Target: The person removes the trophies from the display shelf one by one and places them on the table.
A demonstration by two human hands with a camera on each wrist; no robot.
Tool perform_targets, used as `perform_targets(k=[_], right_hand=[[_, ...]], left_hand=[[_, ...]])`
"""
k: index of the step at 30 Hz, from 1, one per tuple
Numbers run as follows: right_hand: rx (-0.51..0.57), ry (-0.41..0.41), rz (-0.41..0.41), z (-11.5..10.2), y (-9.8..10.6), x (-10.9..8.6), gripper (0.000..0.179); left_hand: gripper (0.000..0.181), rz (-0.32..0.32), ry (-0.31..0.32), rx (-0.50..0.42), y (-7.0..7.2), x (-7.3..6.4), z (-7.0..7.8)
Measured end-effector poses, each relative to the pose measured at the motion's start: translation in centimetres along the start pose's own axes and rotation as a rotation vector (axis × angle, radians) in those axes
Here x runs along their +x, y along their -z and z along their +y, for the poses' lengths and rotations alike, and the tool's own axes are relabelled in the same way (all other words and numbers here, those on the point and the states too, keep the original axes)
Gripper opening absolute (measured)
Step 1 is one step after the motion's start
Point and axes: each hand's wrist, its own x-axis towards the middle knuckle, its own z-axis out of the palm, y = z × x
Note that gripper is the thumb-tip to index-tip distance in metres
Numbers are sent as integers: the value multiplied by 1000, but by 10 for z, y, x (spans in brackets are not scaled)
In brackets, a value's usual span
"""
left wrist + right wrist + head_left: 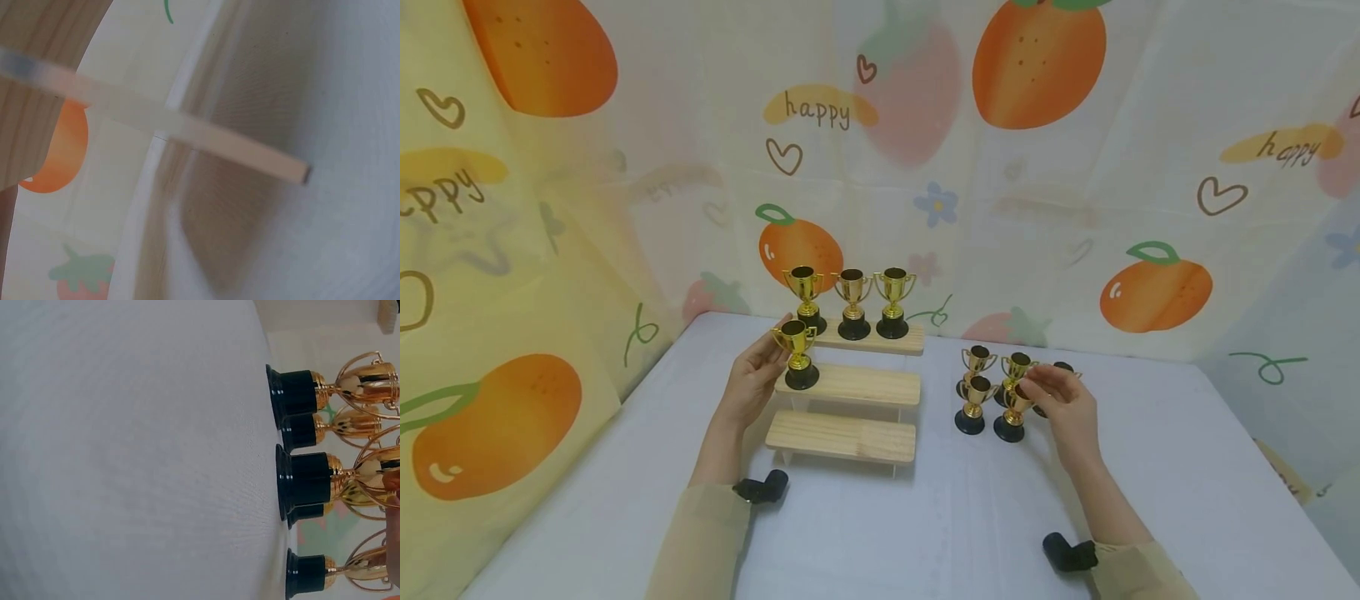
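My left hand [754, 375] holds a gold trophy [796, 343] with a black base by its left side, at the left end of the middle step [865, 385] of a wooden stand. Part of the fingers is hidden behind the cup. My right hand [1066, 408] is at a group of trophies on the table, fingers bent and fingertips right at the front right trophy [1010, 427]. In the right wrist view a finger [393, 534] overlaps a trophy cup [375, 469]; I cannot tell whether it is gripped. Nearby stand other trophies [972, 417], all upright.
Three trophies [854, 307] stand in a row on the top step [906, 340]. The low front step [842, 437] has clear supports. A white cloth covers the table [940, 533]; a fruit-patterned backdrop [1045, 208] rises behind. The left wrist view shows wood [44, 94] up close.
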Motion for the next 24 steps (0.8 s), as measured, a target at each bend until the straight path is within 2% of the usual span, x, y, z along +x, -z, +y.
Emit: perform_targets(k=[6,11,18,24], right_hand=[[69,59,102,-6,-6,0,40],[113,82,143,-8,-12,-1,41],[7,135,214,-13,-18,-1,41],[23,160,217,-20,-21,1,42]], left_hand=[[62,4,7,3,0,0,0],[62,5,11,10,0,0,0],[64,-10,5,-8,0,0,1],[64,0,10,-1,-1,0,2]])
